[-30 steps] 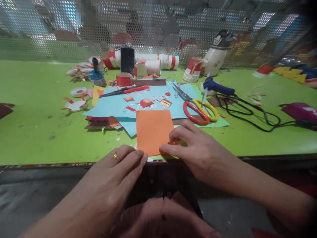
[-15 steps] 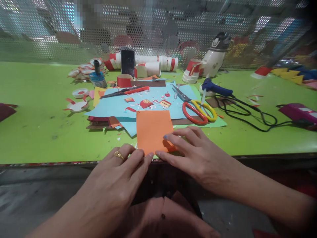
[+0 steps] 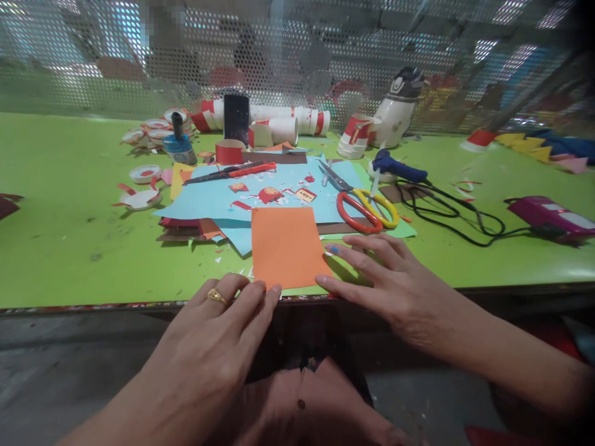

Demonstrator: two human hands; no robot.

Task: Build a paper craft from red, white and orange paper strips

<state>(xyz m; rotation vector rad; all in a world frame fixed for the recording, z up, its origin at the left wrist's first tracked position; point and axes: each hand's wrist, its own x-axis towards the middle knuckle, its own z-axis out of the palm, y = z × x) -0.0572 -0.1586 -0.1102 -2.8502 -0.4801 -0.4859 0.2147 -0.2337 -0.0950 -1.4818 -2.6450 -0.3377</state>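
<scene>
An orange paper (image 3: 287,248) lies at the table's front edge, its far side against light blue sheets (image 3: 204,201). My left hand (image 3: 227,322) is at its near left corner, thumb and fingers pressed together on the paper's edge. My right hand (image 3: 385,279) rests beside the near right corner, fingers spread, thumb tip touching the paper's edge. Small red and cream cutouts (image 3: 271,195) are scattered on the blue sheets. Scissors with red and yellow handles (image 3: 357,207) lie to the right, and another pair with orange handles (image 3: 237,170) lies to the left.
A blue glue gun (image 3: 400,166) with a black cable lies at the right, near a purple device (image 3: 551,217). Behind are paper cups (image 3: 279,130), a phone (image 3: 237,118), a blue bottle (image 3: 179,148) and a white flask (image 3: 395,118). Cut cup pieces (image 3: 142,197) sit left.
My right hand has slid right along the near edge, from on top of the orange paper to its near right corner. My left hand stays at the left corner. The view has shifted slightly.
</scene>
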